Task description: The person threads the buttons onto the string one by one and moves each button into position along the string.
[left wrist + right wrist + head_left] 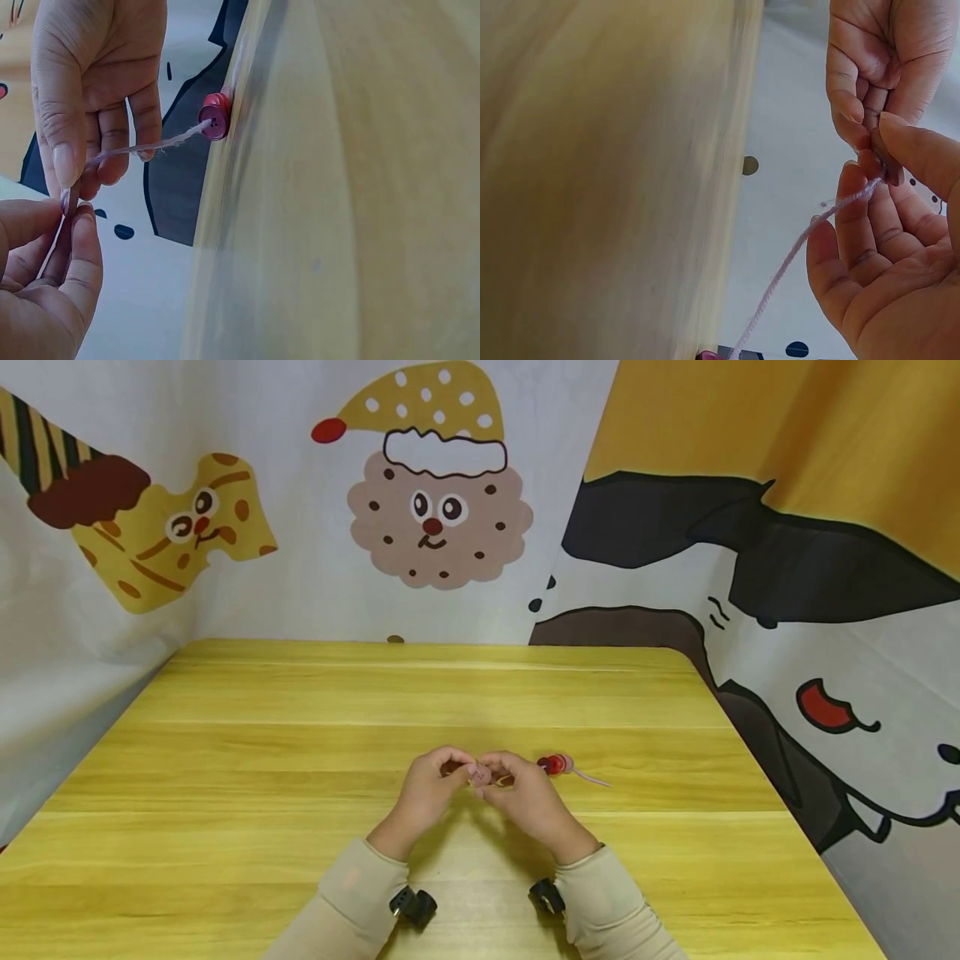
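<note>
A pink button sits between both hands, above the table. My left hand pinches it between thumb and fingers from the left. From the other side, my right hand grips the button with thumb and fingertips. Pale pink yarn runs from the button past the right fingers to a dark red button. More red and pink buttons are strung close behind that one, lying on the table to the right of my right hand. In the left wrist view, a thin strand shows between the left fingers.
The wood-patterned table spreads out under the hands. A loose yarn tail extends right from the strung buttons. Behind the table hangs a curtain printed with cartoon figures.
</note>
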A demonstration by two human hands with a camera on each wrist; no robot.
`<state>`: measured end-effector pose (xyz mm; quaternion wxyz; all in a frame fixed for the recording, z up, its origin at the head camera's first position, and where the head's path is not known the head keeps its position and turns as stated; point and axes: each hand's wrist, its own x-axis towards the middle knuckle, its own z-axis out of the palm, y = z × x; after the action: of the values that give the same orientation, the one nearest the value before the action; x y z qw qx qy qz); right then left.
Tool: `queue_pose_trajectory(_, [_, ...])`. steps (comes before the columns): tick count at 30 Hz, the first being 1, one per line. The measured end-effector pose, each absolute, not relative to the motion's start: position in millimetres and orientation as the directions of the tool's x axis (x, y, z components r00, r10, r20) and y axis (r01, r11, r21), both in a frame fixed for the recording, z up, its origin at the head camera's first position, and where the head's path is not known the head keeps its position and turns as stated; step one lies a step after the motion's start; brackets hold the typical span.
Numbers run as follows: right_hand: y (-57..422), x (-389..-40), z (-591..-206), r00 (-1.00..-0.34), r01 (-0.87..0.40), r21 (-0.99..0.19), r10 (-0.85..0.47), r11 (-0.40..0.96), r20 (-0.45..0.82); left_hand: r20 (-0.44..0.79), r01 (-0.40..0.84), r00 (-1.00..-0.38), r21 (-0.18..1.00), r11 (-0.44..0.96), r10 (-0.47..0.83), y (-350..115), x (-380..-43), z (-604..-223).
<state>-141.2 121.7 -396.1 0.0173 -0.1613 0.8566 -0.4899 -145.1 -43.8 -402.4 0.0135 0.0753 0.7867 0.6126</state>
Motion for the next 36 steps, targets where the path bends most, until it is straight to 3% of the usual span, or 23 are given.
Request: queue_pose_trajectory(36, [139, -151, -381, -0.939, -0.249, -0.759, -0.343, 0.602, 0.036, 0.071, 0.103, -0.990, 0.956, 0.276, 0.125, -55, -146, -397])
